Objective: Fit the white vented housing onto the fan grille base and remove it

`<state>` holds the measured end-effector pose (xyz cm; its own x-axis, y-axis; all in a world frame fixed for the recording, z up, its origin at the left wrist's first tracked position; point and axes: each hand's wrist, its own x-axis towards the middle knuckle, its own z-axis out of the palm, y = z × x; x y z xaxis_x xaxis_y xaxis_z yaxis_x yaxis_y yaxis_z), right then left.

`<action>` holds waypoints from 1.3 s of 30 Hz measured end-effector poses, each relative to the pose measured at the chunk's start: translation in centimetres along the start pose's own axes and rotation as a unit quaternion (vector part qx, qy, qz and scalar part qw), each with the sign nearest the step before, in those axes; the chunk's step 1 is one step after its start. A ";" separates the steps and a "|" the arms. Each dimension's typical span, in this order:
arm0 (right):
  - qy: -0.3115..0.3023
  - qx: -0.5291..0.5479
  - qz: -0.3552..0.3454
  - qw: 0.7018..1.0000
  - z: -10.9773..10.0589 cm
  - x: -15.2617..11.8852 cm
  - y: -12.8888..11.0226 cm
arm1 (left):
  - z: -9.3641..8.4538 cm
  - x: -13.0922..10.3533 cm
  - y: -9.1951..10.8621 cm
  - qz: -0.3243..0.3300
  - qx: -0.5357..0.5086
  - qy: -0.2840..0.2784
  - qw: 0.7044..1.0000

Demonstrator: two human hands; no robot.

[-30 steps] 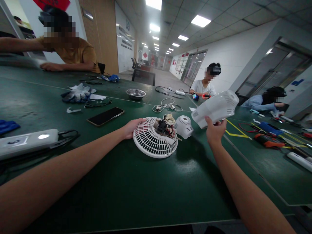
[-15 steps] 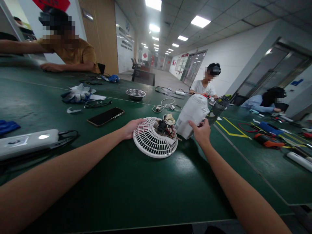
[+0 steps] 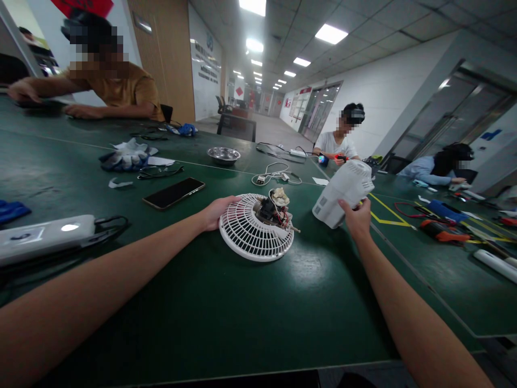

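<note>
My left hand (image 3: 218, 213) grips the left rim of a round white fan grille (image 3: 254, 237), which rests on the green table. On the grille's upper part sits a dark motor (image 3: 270, 209) with wires and a cream-coloured piece. To the right, my right hand (image 3: 357, 216) is closed on a white plastic housing (image 3: 339, 194) with vent slots at its top. The housing is tilted and stands apart from the grille.
On the green table (image 3: 242, 312) are a phone (image 3: 174, 193), a metal bowl (image 3: 223, 156), a white cable (image 3: 277, 175), gloves (image 3: 127, 155), a white power strip (image 3: 44, 237) and an orange-black meter (image 3: 444, 230). People sit across the table and at the right.
My right hand has moved right with the white housing, away from the grille. My left hand keeps its hold. The person at the far left has drawn an arm in.
</note>
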<state>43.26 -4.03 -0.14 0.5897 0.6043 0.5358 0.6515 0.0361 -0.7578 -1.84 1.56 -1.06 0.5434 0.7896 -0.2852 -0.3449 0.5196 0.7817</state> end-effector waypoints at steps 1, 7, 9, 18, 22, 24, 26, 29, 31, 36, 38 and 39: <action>0.007 0.001 -0.003 1.000 0.0 0.0 -0.1 | 0.0 0.0 0.0 0.000 0.000 0.001 1.000; 0.086 0.055 -0.106 0.989 0.0 0.5 -1.3 | -0.2 0.1 0.0 0.010 0.008 0.000 1.000; 0.089 0.066 -0.121 0.986 -0.1 0.7 -1.5 | -0.1 0.1 0.0 0.011 0.011 0.004 1.000; 0.132 0.020 -0.189 0.973 -0.7 -0.4 -3.4 | -0.3 0.3 -0.1 0.011 0.015 -0.004 1.000; 0.097 0.027 -0.235 0.967 -0.3 -2.2 -5.7 | -0.2 0.2 0.0 0.006 0.009 0.004 1.000; 0.040 0.038 -0.240 0.969 0.5 -3.5 -6.6 | -0.2 0.2 0.0 0.003 0.011 0.004 1.000; -0.039 0.033 -0.222 0.974 1.6 -4.8 -7.1 | -0.3 0.2 -0.1 0.003 0.012 0.006 1.000; -0.131 0.003 -0.185 0.974 3.2 -6.1 -6.9 | -0.5 0.4 -0.2 0.006 0.010 0.005 1.000; -0.151 -0.007 -0.150 0.977 3.9 -6.3 -6.5 | -0.6 0.5 -0.2 0.006 0.006 0.002 1.000; -0.169 -0.023 -0.088 0.981 3.9 -6.0 -5.8 | -0.4 0.5 -0.1 0.007 0.003 0.006 1.000; -0.201 -0.055 -0.080 0.975 3.7 -6.1 -6.0 | -0.3 0.4 0.0 0.007 0.003 0.003 1.000; -0.218 -0.071 -0.075 0.970 3.7 -6.3 -6.1 | -0.3 0.4 0.0 0.006 0.003 0.003 1.000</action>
<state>33.86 -5.13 -0.26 0.2440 0.8816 0.4040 0.7922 0.0591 -0.6074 -1.82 1.96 -1.37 0.5355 0.7971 -0.2789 -0.3461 0.5085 0.7884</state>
